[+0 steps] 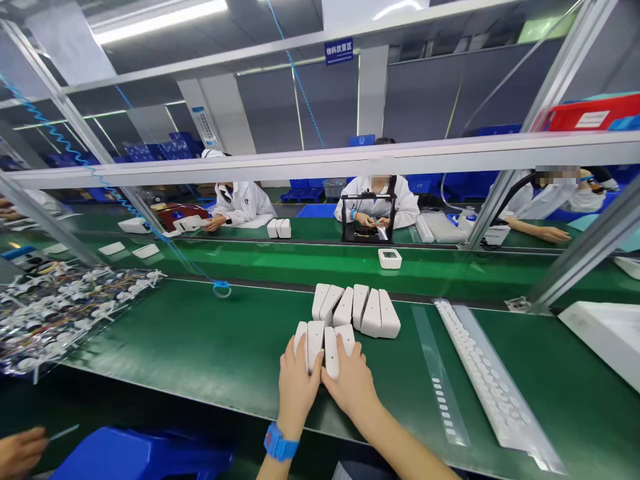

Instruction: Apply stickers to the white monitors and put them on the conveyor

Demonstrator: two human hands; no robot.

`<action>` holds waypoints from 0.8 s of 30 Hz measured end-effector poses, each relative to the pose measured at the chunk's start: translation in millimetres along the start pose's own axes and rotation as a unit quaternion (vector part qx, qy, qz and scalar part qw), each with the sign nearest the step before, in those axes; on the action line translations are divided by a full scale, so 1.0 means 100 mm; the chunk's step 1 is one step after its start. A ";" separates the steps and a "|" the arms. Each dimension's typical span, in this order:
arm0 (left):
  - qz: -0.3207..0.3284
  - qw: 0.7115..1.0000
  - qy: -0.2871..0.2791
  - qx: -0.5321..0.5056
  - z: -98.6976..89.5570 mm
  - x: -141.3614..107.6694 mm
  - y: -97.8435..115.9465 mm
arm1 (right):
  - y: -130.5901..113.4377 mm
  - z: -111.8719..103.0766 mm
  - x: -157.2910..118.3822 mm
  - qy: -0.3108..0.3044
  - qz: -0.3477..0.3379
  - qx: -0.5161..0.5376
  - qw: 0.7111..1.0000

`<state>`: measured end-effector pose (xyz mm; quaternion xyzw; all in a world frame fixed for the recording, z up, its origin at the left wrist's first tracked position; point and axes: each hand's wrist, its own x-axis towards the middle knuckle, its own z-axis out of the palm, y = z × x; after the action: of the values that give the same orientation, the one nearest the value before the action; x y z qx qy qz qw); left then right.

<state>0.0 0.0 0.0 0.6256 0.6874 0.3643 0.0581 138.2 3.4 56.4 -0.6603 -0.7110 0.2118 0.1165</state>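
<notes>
On the green bench, my left hand (298, 383), with a blue wrist strap (281, 443), is closed around a pair of upright white plastic housings (315, 339). Beside it, my right hand (354, 383) grips another pair of white plastic housings (331, 353), fingers over their right side. The thumbs nearly meet between the two pairs. Just behind stands a row of several similar white housings (361, 307), some leaning on each other. What lies under my palms is hidden.
Right of my hands lie a clear strip with white stickers (440, 400) and a long sheet of white round parts (487, 380). Bagged wired parts (55, 313) cover the left end. A conveyor (270, 263) carries a white device (389, 259); co-workers sit beyond it. A blue stool (135, 457) stands below.
</notes>
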 end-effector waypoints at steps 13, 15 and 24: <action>0.016 0.999 0.015 0.028 -0.05 0.06 -0.19 | 0.94 -0.13 -0.04 0.097 -0.082 0.141 0.982; 0.039 0.996 0.071 0.028 -0.12 0.02 -0.07 | 1.37 -0.23 0.03 0.197 -0.050 0.145 0.968; 0.161 0.972 0.085 -0.146 0.20 -0.54 0.96 | 1.75 -0.25 0.79 0.175 -0.075 0.303 0.934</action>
<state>100.6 -45.1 20.0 0.6797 0.5192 0.5172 0.0312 297.0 92.3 -10.1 -0.5648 -0.6295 0.2888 0.4487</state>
